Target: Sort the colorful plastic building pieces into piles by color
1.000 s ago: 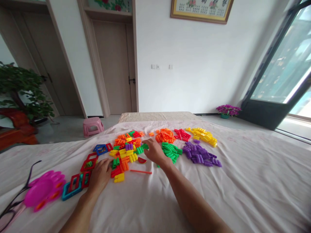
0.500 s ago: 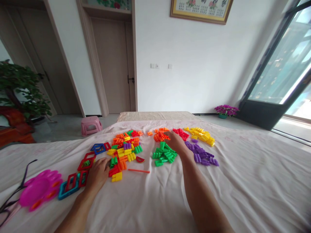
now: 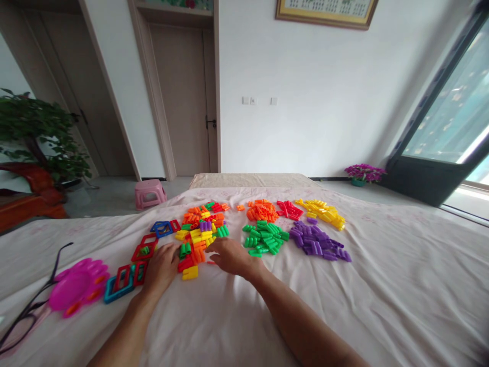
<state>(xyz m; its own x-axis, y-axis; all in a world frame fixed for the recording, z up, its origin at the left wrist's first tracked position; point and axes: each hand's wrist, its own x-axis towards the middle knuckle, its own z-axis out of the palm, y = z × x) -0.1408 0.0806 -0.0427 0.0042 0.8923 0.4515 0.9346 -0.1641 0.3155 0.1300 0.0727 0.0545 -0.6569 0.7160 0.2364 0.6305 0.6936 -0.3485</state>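
Observation:
Plastic pieces lie on a pale cloth (image 3: 229,316). My left hand (image 3: 163,265) rests at the left edge of a mixed-colour heap (image 3: 198,235), beside a green piece (image 3: 185,250); its fingertips are too small to read. My right hand (image 3: 231,255) is at the heap's right side, fingers pointing left near yellow and orange pieces; whether it pinches anything is unclear. Sorted by colour, further right, are a green pile (image 3: 265,238), an orange pile (image 3: 263,210), a red pile (image 3: 289,209), a purple pile (image 3: 319,241) and a yellow pile (image 3: 323,212).
Left of my left hand lie red frames (image 3: 144,247), blue frames (image 3: 163,229) and a teal frame (image 3: 114,294). A pink plate-like toy (image 3: 78,288) and dark glasses (image 3: 32,308) are at far left. A pink stool (image 3: 150,193) stands beyond the cloth.
My right hand has moved left and nearer, from the orange pile to the mixed heap, uncovering the orange and red piles. My left hand stays beside the heap. The view has shifted slightly.

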